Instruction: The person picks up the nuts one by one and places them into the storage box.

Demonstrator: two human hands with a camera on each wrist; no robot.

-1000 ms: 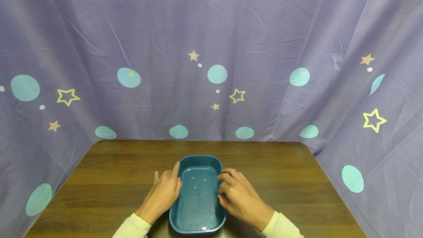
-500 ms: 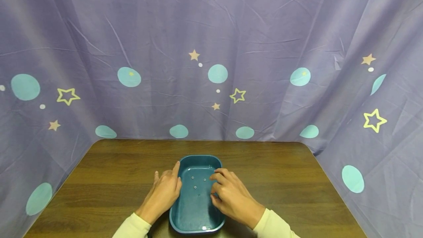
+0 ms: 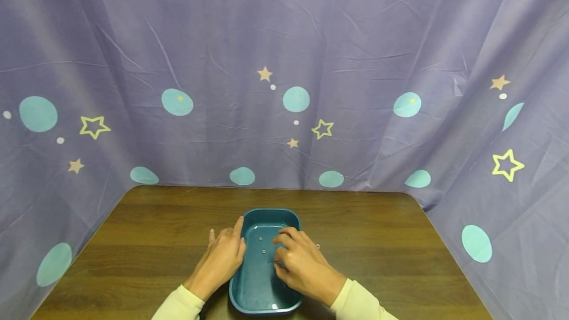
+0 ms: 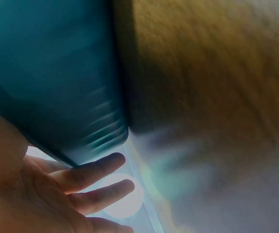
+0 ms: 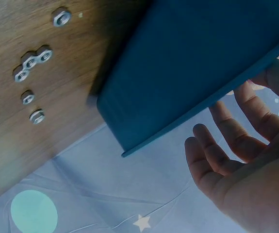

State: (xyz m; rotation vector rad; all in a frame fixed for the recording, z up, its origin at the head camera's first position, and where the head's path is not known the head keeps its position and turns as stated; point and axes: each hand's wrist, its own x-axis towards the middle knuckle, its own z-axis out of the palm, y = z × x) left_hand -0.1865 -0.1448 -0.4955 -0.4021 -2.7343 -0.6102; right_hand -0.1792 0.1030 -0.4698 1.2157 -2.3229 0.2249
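Observation:
A blue-green rectangular tray (image 3: 266, 285) sits on the table. Two small nuts lie on its floor, a farther nut (image 3: 260, 238) and a nearer nut (image 3: 264, 252). At the tray's left side my left hand (image 3: 221, 256) rests on the rim, its index finger along it; other fingers stretch outside the wall in the left wrist view. My right hand (image 3: 302, 262) hangs over the tray's right half, fingers bent, thumb and index close together. The rim hides those tips in the right wrist view, so whether they pinch anything is unclear.
Several loose metal nuts (image 5: 30, 60) lie on the table beside the tray's right wall; one nut (image 3: 318, 246) shows past my right hand. The brown wooden table (image 3: 382, 241) ends at a purple patterned curtain (image 3: 213, 127).
My right hand has moved left from the tray's right rim to over its inside. It now covers the third nut's spot, and a nut on the table shows behind it. My left hand stays put.

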